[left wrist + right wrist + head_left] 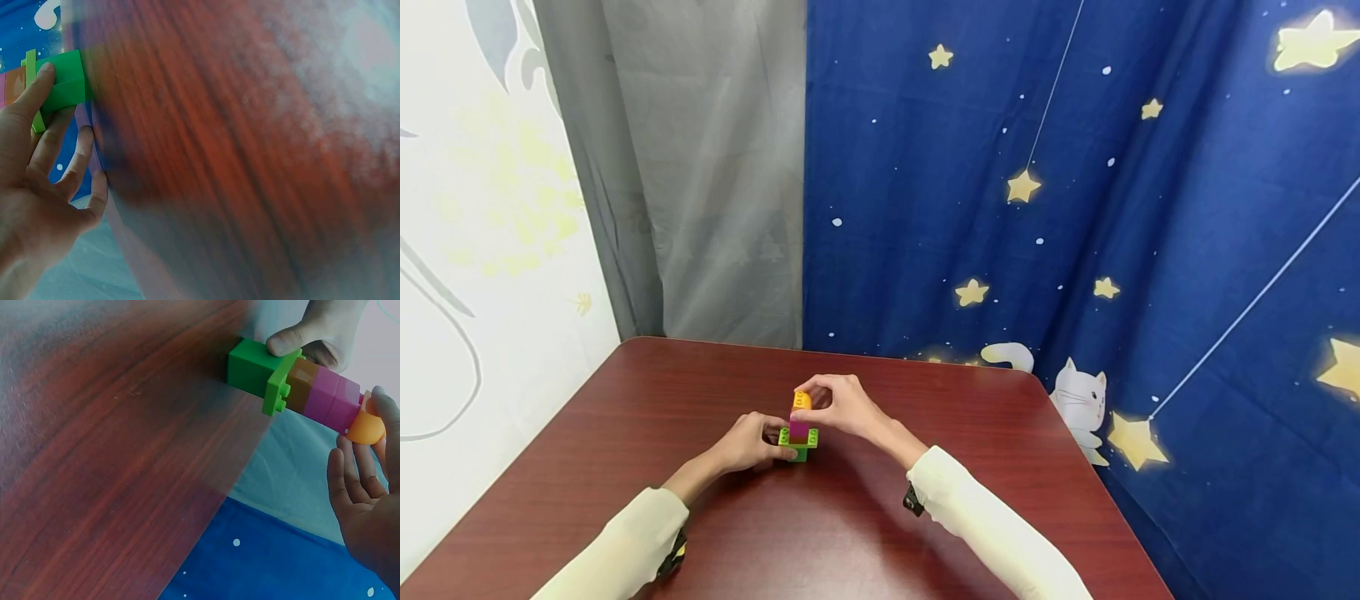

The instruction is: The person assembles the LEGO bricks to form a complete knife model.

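Observation:
A tower of toy building bricks stands upright on the table. At its bottom is a green brick [253,367], with a light green plate [275,394] across it that juts out past its sides. Above come a brown brick [302,376] and two magenta bricks [330,394]. My left hand [747,444] pinches the tower low down, its thumb on the green brick. At the top, my right hand [848,406] pinches an orange rounded brick [364,429] between thumb and fingers. A magenta stud shows beside this orange brick; whether it sits fully down, I cannot tell.
The dark red wooden table [820,533] reaches back to a grey curtain [722,167] and a blue star-patterned curtain [925,208]. A white patterned cloth [490,250] hangs along the left side. Dark straps with devices sit at both wrists.

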The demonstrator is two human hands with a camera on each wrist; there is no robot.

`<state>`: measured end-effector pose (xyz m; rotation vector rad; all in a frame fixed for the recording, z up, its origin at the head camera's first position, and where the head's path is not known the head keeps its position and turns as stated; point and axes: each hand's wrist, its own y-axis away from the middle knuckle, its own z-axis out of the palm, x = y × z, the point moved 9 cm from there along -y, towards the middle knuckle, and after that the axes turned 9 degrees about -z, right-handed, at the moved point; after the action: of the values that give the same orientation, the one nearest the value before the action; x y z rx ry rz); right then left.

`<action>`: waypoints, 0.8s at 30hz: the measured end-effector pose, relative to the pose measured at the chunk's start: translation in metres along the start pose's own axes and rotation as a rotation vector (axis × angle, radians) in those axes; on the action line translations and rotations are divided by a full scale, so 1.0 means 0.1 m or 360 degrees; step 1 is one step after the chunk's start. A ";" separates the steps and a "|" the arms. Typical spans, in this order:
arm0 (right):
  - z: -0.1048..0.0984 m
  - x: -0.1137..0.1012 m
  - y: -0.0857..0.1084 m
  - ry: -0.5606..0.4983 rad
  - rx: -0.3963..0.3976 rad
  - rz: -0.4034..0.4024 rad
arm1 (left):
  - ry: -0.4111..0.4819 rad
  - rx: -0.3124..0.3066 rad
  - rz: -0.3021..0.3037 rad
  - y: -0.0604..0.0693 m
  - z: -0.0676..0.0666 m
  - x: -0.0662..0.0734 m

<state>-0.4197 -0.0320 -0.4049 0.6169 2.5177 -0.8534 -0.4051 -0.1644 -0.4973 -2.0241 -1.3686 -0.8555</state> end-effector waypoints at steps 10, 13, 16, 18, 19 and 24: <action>0.01 0.08 0.05 -0.0060 0.0112 0.0062 | 0.0017 0.0004 -0.0025 0.00 -0.01 0.00; 0.00 0.06 0.06 -0.0041 0.0134 0.0051 | 0.0035 0.0009 -0.0018 0.01 -0.01 0.00; 0.00 0.06 0.07 -0.0032 0.0143 0.0060 | 0.0031 0.0011 -0.0012 0.02 0.00 0.00; 0.02 0.07 0.09 -0.0033 0.0139 0.0075 | 0.0019 0.0013 -0.0018 0.02 0.01 0.00; 0.02 0.07 0.09 -0.0029 0.0137 0.0078 | 0.0019 0.0010 -0.0021 0.03 0.01 -0.01; 0.01 0.06 0.09 0.0002 0.0120 0.0075 | 0.0036 0.0013 -0.0025 0.04 0.02 -0.01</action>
<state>-0.4192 -0.0249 -0.4127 0.6982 2.4716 -0.9346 -0.4014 -0.1650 -0.5000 -1.9938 -1.3752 -0.8758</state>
